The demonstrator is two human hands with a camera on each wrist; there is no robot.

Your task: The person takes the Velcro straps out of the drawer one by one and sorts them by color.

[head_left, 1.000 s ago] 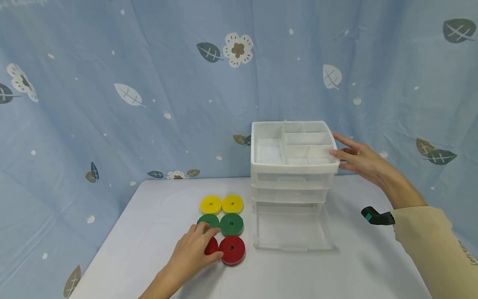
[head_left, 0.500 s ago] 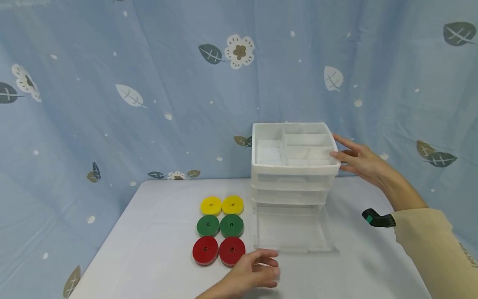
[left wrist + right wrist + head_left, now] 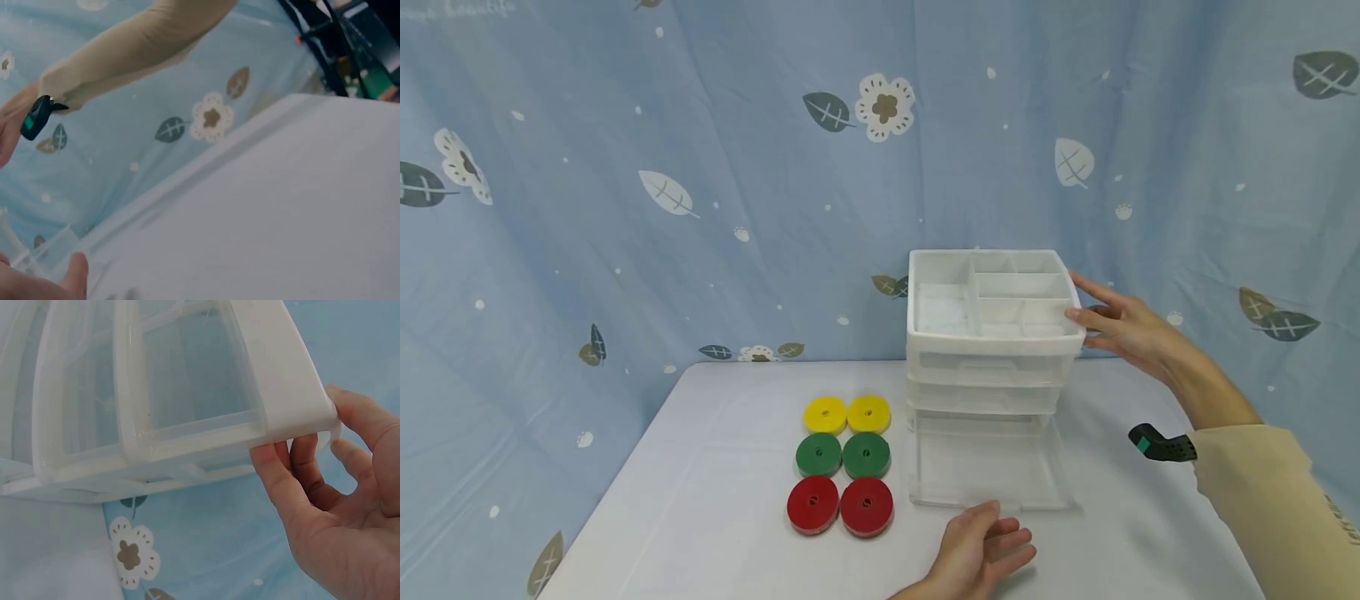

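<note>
A white plastic drawer unit [image 3: 996, 345] stands at the back right, its top tray split into compartments. My right hand [image 3: 1138, 333] grips its upper right edge; in the right wrist view that hand [image 3: 337, 519] has its thumb and fingers around the corner of the unit [image 3: 287, 375]. The clear bottom drawer [image 3: 988, 462] is pulled out, and no contents show in it. Just in front of that drawer is my left hand [image 3: 977, 550], fingers extended and holding nothing. Only part of the left hand [image 3: 37, 284] enters the left wrist view, beside the clear drawer.
Left of the unit, flat strap rolls lie in pairs: yellow rolls [image 3: 868, 413] at the back, green rolls [image 3: 867, 455] in the middle, red rolls [image 3: 867, 507] in front. A patterned blue curtain [image 3: 760, 167] hangs behind the white table [image 3: 700, 483].
My left hand has moved right, away from the red and green rolls, to the front of the pulled-out drawer. The rolls stay in place. My right hand keeps its grip on the unit.
</note>
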